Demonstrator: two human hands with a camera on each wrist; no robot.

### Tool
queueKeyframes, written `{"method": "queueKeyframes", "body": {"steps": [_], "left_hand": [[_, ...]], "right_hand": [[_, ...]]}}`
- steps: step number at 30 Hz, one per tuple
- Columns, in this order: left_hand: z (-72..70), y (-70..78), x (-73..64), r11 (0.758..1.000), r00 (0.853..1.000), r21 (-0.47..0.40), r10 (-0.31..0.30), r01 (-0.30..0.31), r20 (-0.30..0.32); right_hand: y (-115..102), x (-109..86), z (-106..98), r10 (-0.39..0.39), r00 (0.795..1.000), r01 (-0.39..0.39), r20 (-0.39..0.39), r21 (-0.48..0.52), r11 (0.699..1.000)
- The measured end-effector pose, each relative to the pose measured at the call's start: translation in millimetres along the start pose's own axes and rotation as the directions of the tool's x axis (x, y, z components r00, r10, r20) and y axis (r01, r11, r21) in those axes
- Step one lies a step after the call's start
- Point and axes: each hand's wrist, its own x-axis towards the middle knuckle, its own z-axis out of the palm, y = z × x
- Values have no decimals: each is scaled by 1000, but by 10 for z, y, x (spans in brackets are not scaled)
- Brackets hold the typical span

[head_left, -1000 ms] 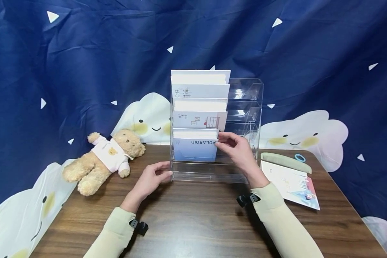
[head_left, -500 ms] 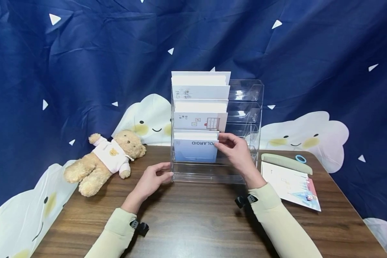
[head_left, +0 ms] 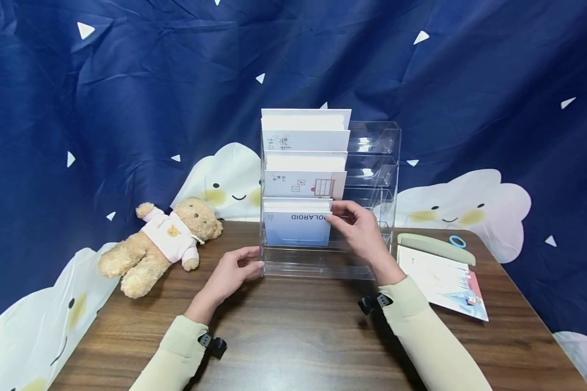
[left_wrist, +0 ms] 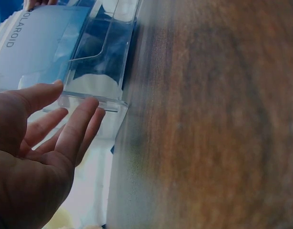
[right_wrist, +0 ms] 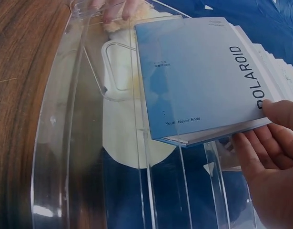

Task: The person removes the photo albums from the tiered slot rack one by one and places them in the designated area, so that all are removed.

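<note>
A clear acrylic tiered rack (head_left: 323,268) stands on the table, with white and blue books slotted in its left half. My right hand (head_left: 361,232) pinches the right edge of the blue book marked POLAROID (head_left: 298,231), which sits in a lower tier. In the right wrist view the thumb lies on that book's cover (right_wrist: 194,81) and the fingers are behind it. My left hand (head_left: 227,274) touches the rack's lower left side. Seen from the left wrist, the left hand's fingers (left_wrist: 78,121) are loosely extended against the clear edge. Two white books, an upper one (head_left: 305,140) and a middle one (head_left: 288,184), fill higher tiers.
A teddy bear (head_left: 163,239) in a white top lies at the left. To the right are a pale green comb (head_left: 435,248), a blue ring (head_left: 457,241) and a white illustrated book or booklet (head_left: 440,279). A dark blue curtain (head_left: 176,70) hangs behind the table.
Nothing visibly moves except a slight shift of the whole head view. Both hands keep their places on the blue book and the rack.
</note>
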Motion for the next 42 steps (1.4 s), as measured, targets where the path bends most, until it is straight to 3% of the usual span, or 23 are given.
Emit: {"method": "queueKeyframes", "body": {"steps": [11, 18, 25, 42], "left_hand": [[10, -13, 14, 1000, 1000, -17, -26, 26, -1], [10, -5, 13, 999, 1000, 32, -16, 16, -21], [21, -18, 19, 999, 999, -11, -33, 33, -8], [18, -25, 3, 1000, 1000, 25, -11, 12, -19]], "right_hand": [[-101, 45, -12, -51, 999, 52, 10, -79, 996], [-146, 54, -30, -54, 998, 56, 21, -102, 993], [-211, 86, -117, -84, 996, 88, 34, -132, 987], [-268, 61, -221, -96, 995, 97, 15, -164, 982]]}}
